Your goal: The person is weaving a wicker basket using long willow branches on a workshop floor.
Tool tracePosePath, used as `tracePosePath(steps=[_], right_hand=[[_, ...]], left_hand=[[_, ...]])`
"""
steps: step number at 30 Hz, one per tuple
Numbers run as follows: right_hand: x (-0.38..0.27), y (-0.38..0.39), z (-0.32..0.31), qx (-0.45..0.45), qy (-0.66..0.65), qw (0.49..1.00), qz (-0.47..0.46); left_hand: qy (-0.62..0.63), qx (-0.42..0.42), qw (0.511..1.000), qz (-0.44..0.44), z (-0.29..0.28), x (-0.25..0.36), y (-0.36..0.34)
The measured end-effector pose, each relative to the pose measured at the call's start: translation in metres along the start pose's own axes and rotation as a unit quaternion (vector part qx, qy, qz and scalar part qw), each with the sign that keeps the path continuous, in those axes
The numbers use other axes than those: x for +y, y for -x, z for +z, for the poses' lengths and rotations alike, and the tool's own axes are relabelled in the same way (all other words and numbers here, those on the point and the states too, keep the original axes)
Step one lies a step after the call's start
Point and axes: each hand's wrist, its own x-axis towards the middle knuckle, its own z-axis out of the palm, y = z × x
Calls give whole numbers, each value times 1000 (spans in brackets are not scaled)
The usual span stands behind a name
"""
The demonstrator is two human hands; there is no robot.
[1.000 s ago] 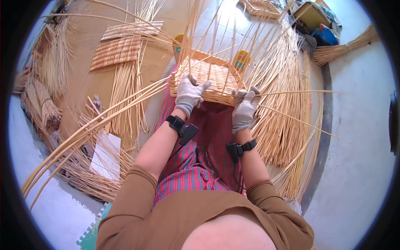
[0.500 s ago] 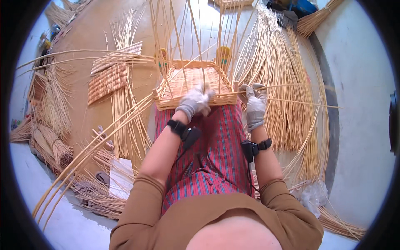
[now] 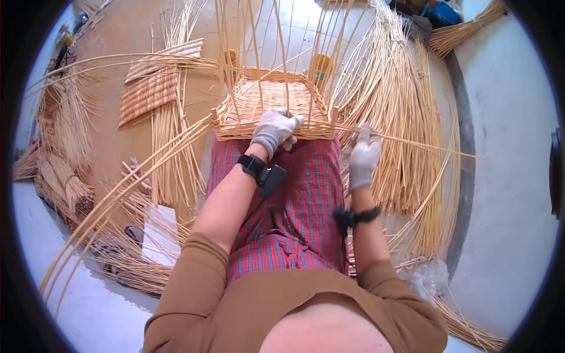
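Note:
A shallow rectangular wicker basket (image 3: 276, 97) rests across my lap with its woven base showing. Long uprights (image 3: 254, 41) rise from its sides. My left hand (image 3: 276, 128), in a pale work glove, is closed over the middle of the basket's near wall, thumb and fingers pinching the weave. Off the near right corner, my gloved right hand (image 3: 364, 156) is at the loose weaving canes (image 3: 421, 143) that run out to the right. Its fingers are blurred, so their grip on the canes is unclear. More long canes (image 3: 132, 191) stick out from the basket's left side.
A large bundle of canes (image 3: 400, 117) lies on the floor at right. Left of the basket are woven panels (image 3: 150, 97) over loose canes, and bundled canes (image 3: 70, 188) by the wall. A white sheet (image 3: 160, 234) and a clear plastic bag (image 3: 426, 276) lie nearer me.
My right hand has shifted slightly down, and the two spread canes beside it now run close together. My left hand, blurred before, is now steady on the near wall.

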Motion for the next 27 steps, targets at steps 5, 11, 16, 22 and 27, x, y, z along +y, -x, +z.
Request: tracePosePath(steps=[5,11,16,22,27], right_hand=[[-2,5,22,-195,314,923,-109],[10,24,50,-94,393,876,-262],[-16,142,125,-418,174,846,-282],[-22,196,211,-289,347,773,-446],[-35,168,204,-331,310,704,-547]], left_hand=[[125,-16,986,112,7,-13,16],[76,116,973,187,-84,-110,73],[70,294,897,323,-104,-154,63],[42,298,884,357,-92,-147,74],[71,253,891,370,-125,-138,66]])
